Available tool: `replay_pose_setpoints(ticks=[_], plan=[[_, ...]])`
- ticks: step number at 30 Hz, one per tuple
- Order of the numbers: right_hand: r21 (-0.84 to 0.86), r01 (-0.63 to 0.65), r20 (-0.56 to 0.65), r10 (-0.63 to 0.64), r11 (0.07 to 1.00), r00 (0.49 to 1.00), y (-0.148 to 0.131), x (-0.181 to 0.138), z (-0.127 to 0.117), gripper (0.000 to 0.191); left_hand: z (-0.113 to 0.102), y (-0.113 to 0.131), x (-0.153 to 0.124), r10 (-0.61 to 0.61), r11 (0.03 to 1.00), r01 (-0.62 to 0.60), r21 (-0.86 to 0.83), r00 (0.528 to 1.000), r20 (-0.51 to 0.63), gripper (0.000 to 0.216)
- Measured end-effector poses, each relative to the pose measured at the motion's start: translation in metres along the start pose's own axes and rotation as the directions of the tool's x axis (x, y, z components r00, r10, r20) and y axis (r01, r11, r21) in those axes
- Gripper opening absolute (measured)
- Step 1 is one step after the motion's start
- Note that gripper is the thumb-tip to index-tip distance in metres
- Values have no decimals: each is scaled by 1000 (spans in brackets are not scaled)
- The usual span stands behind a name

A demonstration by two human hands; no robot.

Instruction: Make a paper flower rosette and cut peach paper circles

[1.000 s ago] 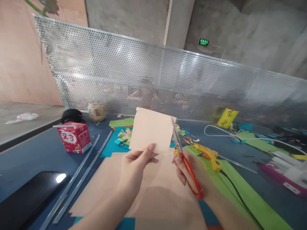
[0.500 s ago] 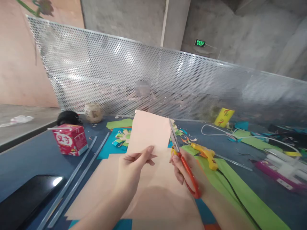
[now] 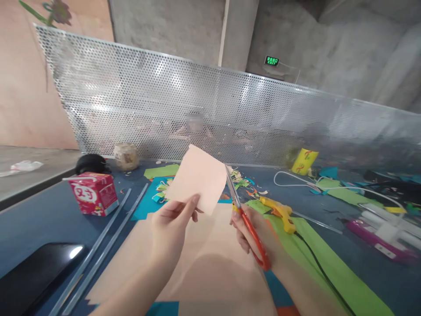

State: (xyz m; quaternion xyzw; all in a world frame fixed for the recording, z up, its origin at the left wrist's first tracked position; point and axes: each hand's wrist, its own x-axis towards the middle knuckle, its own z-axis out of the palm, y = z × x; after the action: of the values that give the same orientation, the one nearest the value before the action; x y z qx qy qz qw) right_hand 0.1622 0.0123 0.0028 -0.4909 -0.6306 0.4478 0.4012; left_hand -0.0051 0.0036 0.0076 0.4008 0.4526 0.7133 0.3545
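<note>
My left hand [image 3: 174,224] pinches a small pale pink sheet of paper [image 3: 199,177] by its lower edge, holding it up and tilted. In my right hand [image 3: 248,230] is a pair of scissors [image 3: 250,228] with red handles, blades pointing up and to the left. The blade tips are at the paper's right edge; whether they touch it I cannot tell. Below both hands lie larger pale pink sheets [image 3: 210,267]. Behind the raised paper, a green and white fringed paper flower [image 3: 161,189] is partly hidden on a blue sheet [image 3: 141,213].
A yellow glue gun [image 3: 279,213] lies right of my right hand on green paper [image 3: 332,254]. Two clear glue sticks [image 3: 105,245], a phone [image 3: 42,272] and a red carton [image 3: 95,193] sit to the left. Paper scraps [image 3: 241,180], a purple power strip [image 3: 378,239] and a perforated metal screen [image 3: 210,105] are beyond.
My left hand has turned the pink paper clockwise and lowered it slightly to the left. The scissors stay in my right hand, moved a little left.
</note>
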Motion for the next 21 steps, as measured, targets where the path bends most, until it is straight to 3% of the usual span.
replay_pose_setpoints(ticks=[8, 21], plan=[[41, 60, 2, -60, 997, 998, 3, 1, 0, 44, 1, 3, -2, 46, 988, -50, 149, 998, 30, 16], [4, -7, 9, 7, 1000, 1000, -8, -3, 0, 46, -7, -4, 8, 58, 994, -55, 96, 998, -31, 22]])
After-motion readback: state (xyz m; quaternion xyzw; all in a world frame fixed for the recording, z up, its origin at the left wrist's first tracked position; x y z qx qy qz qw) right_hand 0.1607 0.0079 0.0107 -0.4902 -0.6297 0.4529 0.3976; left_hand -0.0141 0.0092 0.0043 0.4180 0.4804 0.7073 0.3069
